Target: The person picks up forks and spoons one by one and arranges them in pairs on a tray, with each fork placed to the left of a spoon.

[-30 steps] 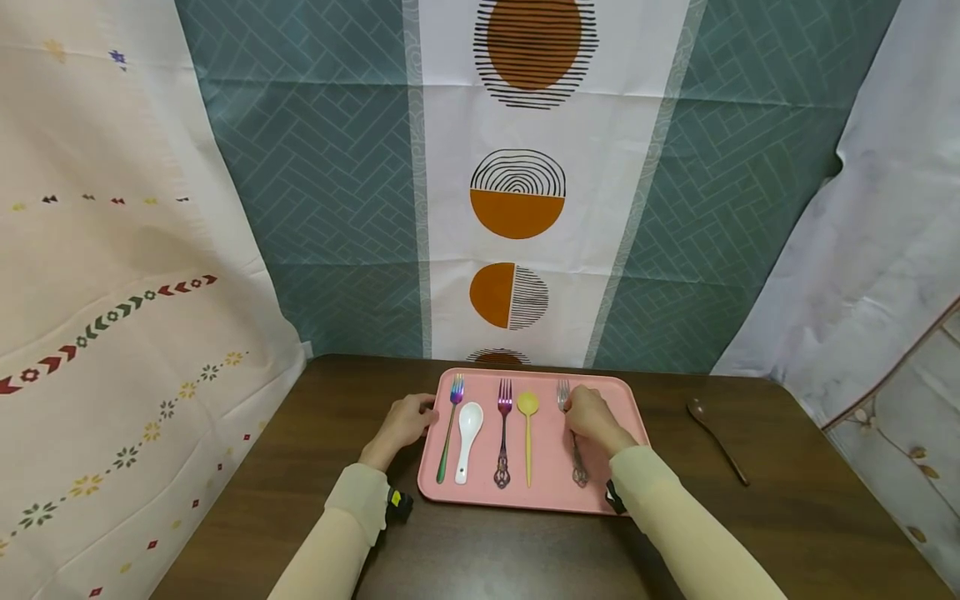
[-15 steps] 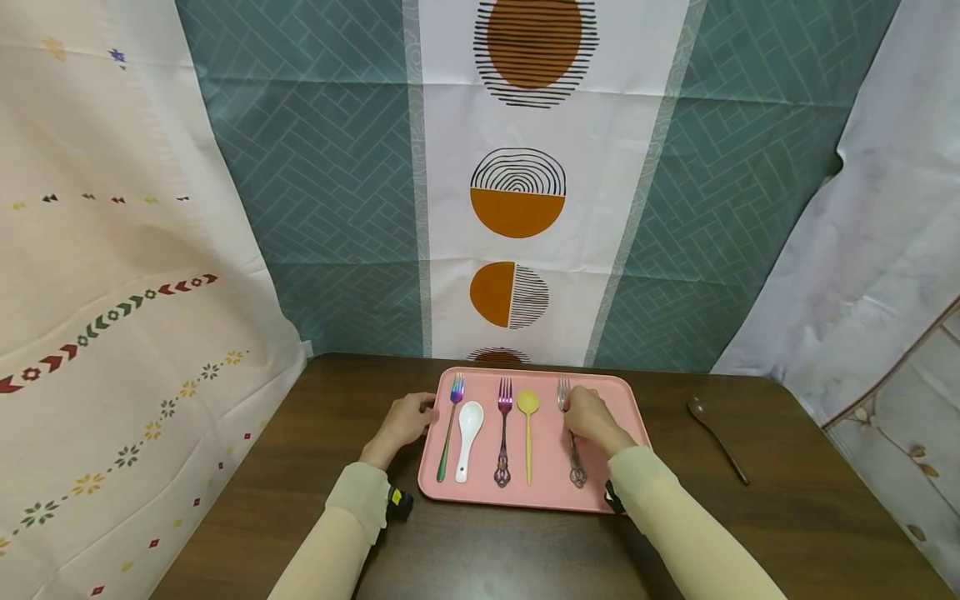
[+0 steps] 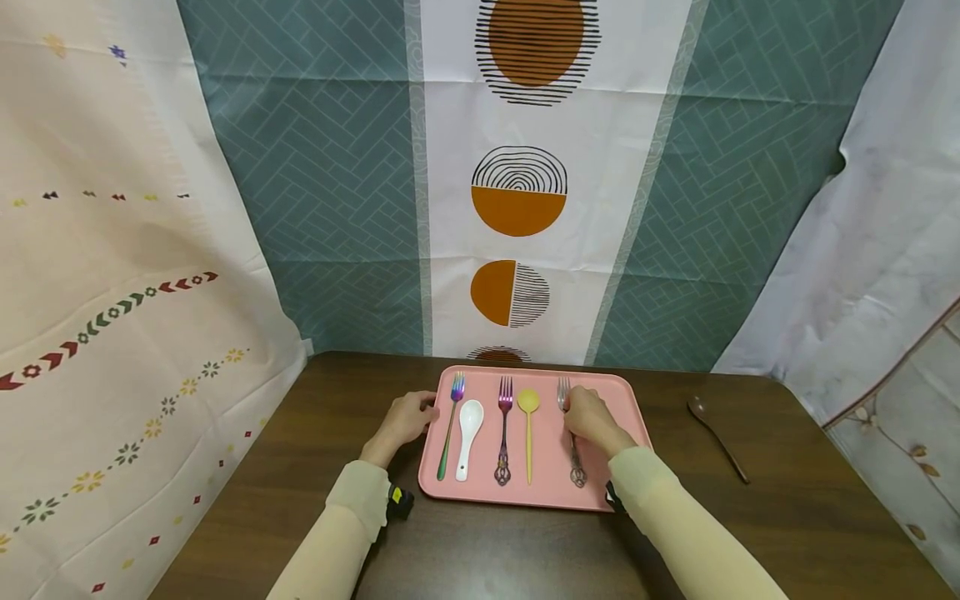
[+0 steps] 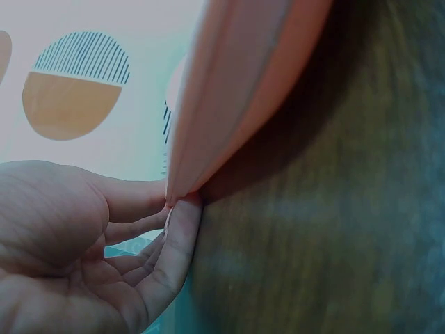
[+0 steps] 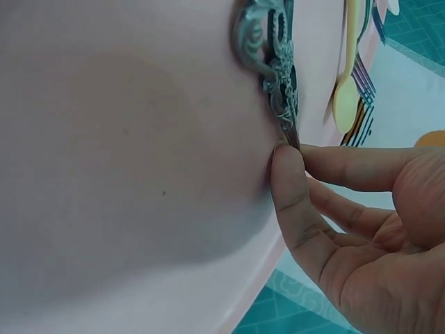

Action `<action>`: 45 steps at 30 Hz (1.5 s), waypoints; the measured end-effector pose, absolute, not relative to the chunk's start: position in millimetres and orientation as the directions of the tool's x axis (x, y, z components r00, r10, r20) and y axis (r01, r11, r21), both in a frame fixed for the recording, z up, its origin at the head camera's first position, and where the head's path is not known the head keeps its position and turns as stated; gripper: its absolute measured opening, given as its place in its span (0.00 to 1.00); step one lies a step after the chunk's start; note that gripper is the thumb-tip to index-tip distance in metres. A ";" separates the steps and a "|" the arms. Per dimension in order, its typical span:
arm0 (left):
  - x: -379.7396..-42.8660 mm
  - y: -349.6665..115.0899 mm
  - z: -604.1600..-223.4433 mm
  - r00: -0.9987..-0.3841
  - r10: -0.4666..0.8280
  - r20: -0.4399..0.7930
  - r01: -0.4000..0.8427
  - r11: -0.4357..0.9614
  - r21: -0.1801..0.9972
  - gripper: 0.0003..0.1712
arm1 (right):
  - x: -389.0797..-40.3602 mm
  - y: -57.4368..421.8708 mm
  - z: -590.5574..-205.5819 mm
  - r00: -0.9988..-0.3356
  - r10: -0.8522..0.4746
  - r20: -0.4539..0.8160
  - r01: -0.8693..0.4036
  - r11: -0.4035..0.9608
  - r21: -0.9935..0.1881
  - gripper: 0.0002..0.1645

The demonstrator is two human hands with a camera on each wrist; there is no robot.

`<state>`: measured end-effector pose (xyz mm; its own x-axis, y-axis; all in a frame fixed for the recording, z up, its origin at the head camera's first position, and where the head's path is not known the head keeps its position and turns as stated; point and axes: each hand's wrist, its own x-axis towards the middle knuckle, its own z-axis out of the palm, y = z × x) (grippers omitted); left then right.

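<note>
My left hand (image 3: 406, 419) pinches the left rim of the pink tray (image 3: 551, 454); in the left wrist view the thumb and a finger (image 4: 182, 233) meet at the tray's edge. Toward the tray's right side my right hand (image 3: 592, 417) pinches the silver fork with an ornate handle (image 3: 577, 467). Its tines point away and stick out past the fingers, and the middle of its neck is hidden. The right wrist view shows thumb and finger at the slim part, just beyond the scrollwork handle (image 5: 278, 69). The fork lies on or very close to the tray.
Left to right, the tray also holds a rainbow fork (image 3: 452, 425), a white soup spoon (image 3: 468, 433), a purple fork with a dark ornate handle (image 3: 503, 425) and a yellow spoon (image 3: 528, 425). A brown spoon (image 3: 716, 437) lies on the wooden table (image 3: 675, 500) at right.
The silver fork's handle end has shifted slightly to the left in my right hand's pinch, so the fork stands a little straighter. The left hand and tray have stayed in place.
</note>
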<state>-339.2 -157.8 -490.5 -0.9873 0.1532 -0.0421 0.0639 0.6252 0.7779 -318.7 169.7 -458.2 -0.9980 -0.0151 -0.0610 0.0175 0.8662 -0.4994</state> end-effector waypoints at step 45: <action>-339.2 -157.2 -491.0 -0.986 0.165 -0.011 0.094 0.611 0.786 0.22 | -317.5 259.8 -435.6 -0.998 -0.055 -0.013 -0.041 0.861 -0.508 0.17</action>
<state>-339.2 -157.2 -491.0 -0.9862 0.1654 -0.0112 0.0935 0.6106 0.7864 -317.5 259.8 -435.6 -0.9984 -0.0554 -0.0133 -0.0410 0.8606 -0.5076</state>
